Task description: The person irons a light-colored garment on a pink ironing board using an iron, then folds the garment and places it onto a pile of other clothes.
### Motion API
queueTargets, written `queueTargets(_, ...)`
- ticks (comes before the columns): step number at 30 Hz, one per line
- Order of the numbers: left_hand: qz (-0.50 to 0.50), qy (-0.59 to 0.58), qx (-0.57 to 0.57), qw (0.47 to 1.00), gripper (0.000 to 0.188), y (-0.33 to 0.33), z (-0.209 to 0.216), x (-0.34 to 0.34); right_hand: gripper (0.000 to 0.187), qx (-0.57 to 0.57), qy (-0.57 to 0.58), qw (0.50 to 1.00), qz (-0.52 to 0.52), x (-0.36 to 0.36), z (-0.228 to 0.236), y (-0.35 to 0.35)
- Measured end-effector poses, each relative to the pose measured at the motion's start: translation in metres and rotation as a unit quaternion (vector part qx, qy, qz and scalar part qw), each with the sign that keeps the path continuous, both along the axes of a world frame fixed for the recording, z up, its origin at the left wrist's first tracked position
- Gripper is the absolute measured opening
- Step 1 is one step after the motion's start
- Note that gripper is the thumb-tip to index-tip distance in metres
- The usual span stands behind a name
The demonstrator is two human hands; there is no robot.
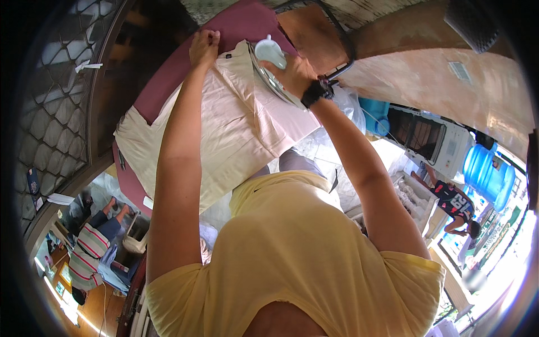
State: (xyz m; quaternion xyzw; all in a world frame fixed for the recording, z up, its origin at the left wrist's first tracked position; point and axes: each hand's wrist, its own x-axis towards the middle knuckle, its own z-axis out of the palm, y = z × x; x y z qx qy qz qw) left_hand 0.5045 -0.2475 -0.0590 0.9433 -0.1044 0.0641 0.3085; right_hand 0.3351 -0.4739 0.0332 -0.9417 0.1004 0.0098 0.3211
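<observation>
A cream shirt (224, 123) with a small dark neck label lies spread over a maroon padded board (241, 22), its near part hanging toward my body. My left hand (204, 49) is closed at the shirt's far edge, left of the label, its fingers curled together over the cloth. Farther right, my right hand (293, 74) wraps around a clothes iron (269, 51) with a white body and a silvery edge. The iron rests at the shirt's right side, and my hand hides most of its handle. A dark band circles my right wrist.
A brown-seated chair (314, 35) stands beyond the board on the right. Clear plastic bags (351, 109) and blue water containers (487, 174) sit on the right. A metal lattice (56, 95) borders the left. One person (92, 247) is at lower left, another (453, 202) at right.
</observation>
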Motion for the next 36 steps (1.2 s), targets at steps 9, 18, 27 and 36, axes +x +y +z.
queueTargets(9,-0.006,0.078,0.006,0.997,0.042,0.006,-0.001,0.01,0.053,0.0,0.072,0.997,0.002,-0.193,0.006,-0.076)
queueTargets(18,-0.014,0.088,0.008,0.996,0.043,0.005,0.006,0.006,0.052,-0.051,-0.052,0.997,-0.004,-0.084,0.005,-0.027)
queueTargets(27,-0.046,0.06,-0.066,0.995,0.036,0.02,0.008,0.005,0.083,0.038,0.108,0.993,-0.025,0.031,0.032,-0.023)
queueTargets(36,-0.178,-0.055,0.096,0.978,0.027,-0.059,0.077,-0.062,0.064,0.04,0.008,0.999,-0.022,0.014,0.051,-0.131)
